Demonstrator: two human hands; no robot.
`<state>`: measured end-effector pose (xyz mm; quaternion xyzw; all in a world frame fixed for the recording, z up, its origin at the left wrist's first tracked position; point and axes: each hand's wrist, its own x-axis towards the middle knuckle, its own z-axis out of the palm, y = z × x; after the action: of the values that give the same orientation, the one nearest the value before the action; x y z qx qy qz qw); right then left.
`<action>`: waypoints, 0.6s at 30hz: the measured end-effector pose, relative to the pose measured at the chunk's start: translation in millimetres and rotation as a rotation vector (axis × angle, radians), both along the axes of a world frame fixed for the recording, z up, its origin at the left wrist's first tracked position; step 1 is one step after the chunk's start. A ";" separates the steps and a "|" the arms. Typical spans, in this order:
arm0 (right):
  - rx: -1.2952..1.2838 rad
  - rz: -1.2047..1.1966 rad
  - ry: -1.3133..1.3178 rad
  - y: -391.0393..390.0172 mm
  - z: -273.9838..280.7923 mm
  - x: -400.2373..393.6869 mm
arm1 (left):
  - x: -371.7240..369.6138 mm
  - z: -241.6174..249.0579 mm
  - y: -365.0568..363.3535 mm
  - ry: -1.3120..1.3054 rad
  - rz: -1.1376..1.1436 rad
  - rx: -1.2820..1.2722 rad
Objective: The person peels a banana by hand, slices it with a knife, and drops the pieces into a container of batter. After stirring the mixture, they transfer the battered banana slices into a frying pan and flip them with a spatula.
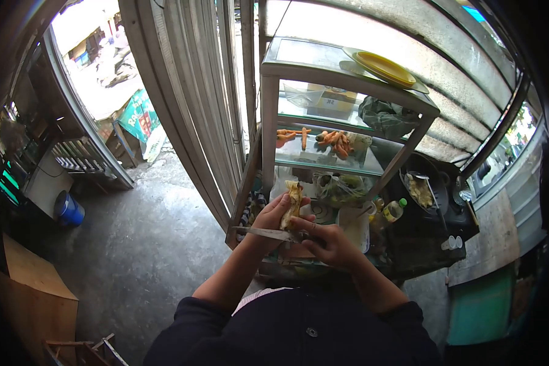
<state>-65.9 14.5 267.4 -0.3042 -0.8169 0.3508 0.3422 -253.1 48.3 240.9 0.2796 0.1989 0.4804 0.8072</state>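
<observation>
My left hand [272, 215] is closed around an upright, long pale-yellow piece of food with brown patches [292, 204], which looks like a partly peeled banana. In my right hand [328, 241] is a knife [267, 233], its blade lying level and pointing left across my left wrist. Fingers of the right hand touch the lower end of the food. Just beyond my hands, a clear plastic bag with green contents [338, 188] rests under the glass display case [348, 160]. A white container [353, 227] is beside my right hand.
Carrots [337, 143] lie on a shelf in the case, and a yellow plate [385, 68] is on top. To the right are a bottle with a green cap [394, 211] and a dark pan [410, 168] holding pale food. A slatted metal shutter [189, 91] rises at left.
</observation>
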 end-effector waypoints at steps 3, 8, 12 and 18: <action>-0.020 0.001 -0.065 0.1 3.4 6.7 | 5.1 -0.4 -1.6 -0.041 0.014 0.009; 0.019 0.002 -0.200 -2.0 14.4 8.8 | 6.6 5.1 -4.8 -0.073 -0.038 -0.045; 0.045 -0.021 -0.269 -4.3 19.6 3.3 | 9.0 -3.6 -2.4 -0.108 -0.141 -0.119; 0.179 -0.069 -0.161 -0.2 11.5 0.3 | 7.9 2.6 -6.7 0.134 0.038 0.066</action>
<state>-65.6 14.3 278.9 -0.3276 -0.8587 0.2389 0.3133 -245.3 41.6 243.5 0.3340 0.2417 0.4820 0.7731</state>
